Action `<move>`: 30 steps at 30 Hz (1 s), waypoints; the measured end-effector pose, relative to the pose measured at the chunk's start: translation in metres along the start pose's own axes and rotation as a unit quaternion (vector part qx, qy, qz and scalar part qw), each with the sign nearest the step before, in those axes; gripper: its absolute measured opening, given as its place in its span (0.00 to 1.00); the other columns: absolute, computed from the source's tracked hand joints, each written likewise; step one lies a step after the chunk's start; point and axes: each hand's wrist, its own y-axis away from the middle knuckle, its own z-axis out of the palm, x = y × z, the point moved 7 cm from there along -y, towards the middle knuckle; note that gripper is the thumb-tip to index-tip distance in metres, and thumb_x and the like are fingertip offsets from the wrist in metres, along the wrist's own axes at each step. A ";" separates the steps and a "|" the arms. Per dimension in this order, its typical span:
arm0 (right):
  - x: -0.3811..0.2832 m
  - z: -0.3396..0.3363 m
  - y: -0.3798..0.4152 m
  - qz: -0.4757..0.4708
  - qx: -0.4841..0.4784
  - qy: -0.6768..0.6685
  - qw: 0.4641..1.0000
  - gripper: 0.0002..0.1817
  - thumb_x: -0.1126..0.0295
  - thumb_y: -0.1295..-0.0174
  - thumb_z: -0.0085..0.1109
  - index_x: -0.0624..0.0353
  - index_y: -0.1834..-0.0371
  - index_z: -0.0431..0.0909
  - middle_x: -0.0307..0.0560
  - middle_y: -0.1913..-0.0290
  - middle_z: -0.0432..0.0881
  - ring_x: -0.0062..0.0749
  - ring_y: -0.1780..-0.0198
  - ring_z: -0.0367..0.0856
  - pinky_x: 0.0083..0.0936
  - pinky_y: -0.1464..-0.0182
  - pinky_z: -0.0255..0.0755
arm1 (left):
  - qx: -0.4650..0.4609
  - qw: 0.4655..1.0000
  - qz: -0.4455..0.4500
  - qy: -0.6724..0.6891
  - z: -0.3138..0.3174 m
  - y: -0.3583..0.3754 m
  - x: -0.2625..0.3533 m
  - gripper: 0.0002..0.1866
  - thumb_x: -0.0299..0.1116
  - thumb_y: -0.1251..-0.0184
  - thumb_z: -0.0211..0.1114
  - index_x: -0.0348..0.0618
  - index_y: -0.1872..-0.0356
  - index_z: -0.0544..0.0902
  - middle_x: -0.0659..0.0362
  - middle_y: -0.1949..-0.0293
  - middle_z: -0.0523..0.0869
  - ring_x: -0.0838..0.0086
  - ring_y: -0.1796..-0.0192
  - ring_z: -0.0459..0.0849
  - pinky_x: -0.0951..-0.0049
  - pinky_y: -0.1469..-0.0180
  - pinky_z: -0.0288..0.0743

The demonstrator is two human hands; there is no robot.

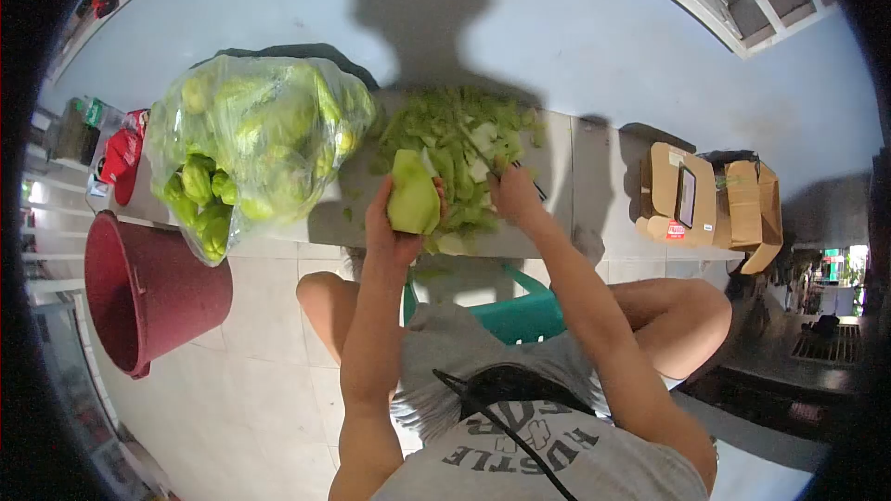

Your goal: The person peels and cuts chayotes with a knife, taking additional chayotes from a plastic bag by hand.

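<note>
In my left hand (382, 223) is a peeled pale green chayote (414, 195), fingers wrapped round its sides. My right hand (517, 197) is closed round the handle of a knife (479, 150), its blade pointing up and left over the peelings, apart from the chayote. A heap of green peelings (445, 130) with paler pieces covers the table top beneath and beyond both hands. Left of them lies a large clear plastic bag (278, 130) full of whole chayotes, some showing at its open end (200, 181).
A dark red bucket (172, 288) stands on the tiled floor at left. Opened cardboard boxes (682, 190) with a phone-like device (686, 197) sit at the table's right end. Red and green packages (121, 153) lie at far left. A teal stool (520, 317) is between my legs.
</note>
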 end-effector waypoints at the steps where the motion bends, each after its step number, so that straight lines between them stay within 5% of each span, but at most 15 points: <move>1: -0.014 -0.013 0.005 -0.002 -0.002 0.002 1.000 0.10 0.69 0.34 0.51 0.64 0.55 0.69 0.59 0.70 0.80 0.56 0.66 0.82 0.46 0.68 0.73 | 0.001 1.000 0.001 0.003 -0.003 -0.003 0.001 0.28 0.48 0.28 0.52 0.35 0.38 0.69 0.42 0.49 0.79 0.53 0.48 0.81 0.52 0.47 0.79; 3: -0.056 -0.041 0.028 -0.048 0.024 -0.014 0.998 0.10 0.71 0.41 0.59 0.59 0.60 0.71 0.54 0.68 0.81 0.53 0.66 0.81 0.43 0.67 0.74 | -0.080 0.996 -0.005 0.029 0.002 -0.001 0.001 0.29 0.49 0.29 0.53 0.34 0.38 0.69 0.42 0.47 0.79 0.54 0.47 0.80 0.53 0.45 0.78; 4: -0.058 -0.039 0.032 -0.049 0.026 -0.014 0.998 0.10 0.71 0.41 0.59 0.59 0.60 0.71 0.54 0.68 0.81 0.53 0.66 0.81 0.43 0.67 0.74 | -0.082 0.996 -0.004 0.028 0.004 -0.002 0.001 0.29 0.49 0.29 0.53 0.34 0.38 0.69 0.42 0.47 0.79 0.54 0.47 0.80 0.53 0.45 0.78; 6: -0.085 -0.049 0.050 -0.227 0.118 -0.052 0.965 0.14 0.69 0.49 0.61 0.53 0.59 0.73 0.51 0.68 0.79 0.52 0.68 0.82 0.44 0.67 0.75 | -0.016 0.998 0.053 -0.004 -0.003 -0.004 0.007 0.25 0.45 0.28 0.52 0.33 0.42 0.72 0.41 0.50 0.80 0.52 0.49 0.81 0.52 0.45 0.78; 9: -0.110 -0.068 0.064 -0.270 0.133 -0.053 0.952 0.13 0.68 0.51 0.61 0.51 0.61 0.72 0.47 0.70 0.77 0.47 0.71 0.82 0.41 0.69 0.76 | -0.049 0.997 0.001 0.065 -0.003 -0.006 0.000 0.28 0.47 0.31 0.56 0.35 0.40 0.71 0.44 0.48 0.79 0.55 0.47 0.80 0.56 0.42 0.76; 16: -0.124 -0.077 0.070 -0.308 0.184 -0.007 0.933 0.12 0.70 0.52 0.60 0.51 0.64 0.72 0.43 0.74 0.73 0.42 0.72 0.81 0.38 0.71 0.76 | -0.090 0.995 -0.020 0.050 -0.004 -0.003 -0.005 0.26 0.46 0.31 0.55 0.36 0.42 0.73 0.45 0.48 0.80 0.55 0.47 0.80 0.55 0.39 0.74; 24: -0.087 -0.063 0.053 -0.178 0.113 0.004 0.977 0.15 0.72 0.52 0.60 0.51 0.60 0.71 0.48 0.69 0.78 0.48 0.69 0.83 0.42 0.69 0.76 | 0.024 0.996 0.079 -0.019 -0.013 0.009 0.008 0.23 0.44 0.27 0.52 0.36 0.41 0.72 0.43 0.47 0.79 0.55 0.45 0.80 0.55 0.41 0.76; 30: -0.101 -0.067 0.055 -0.259 0.098 -0.024 0.961 0.16 0.71 0.50 0.60 0.50 0.56 0.72 0.50 0.68 0.82 0.52 0.67 0.84 0.45 0.67 0.77 | -0.013 1.000 0.020 -0.013 -0.002 0.005 0.000 0.25 0.46 0.29 0.54 0.38 0.40 0.72 0.45 0.48 0.81 0.55 0.47 0.81 0.55 0.41 0.75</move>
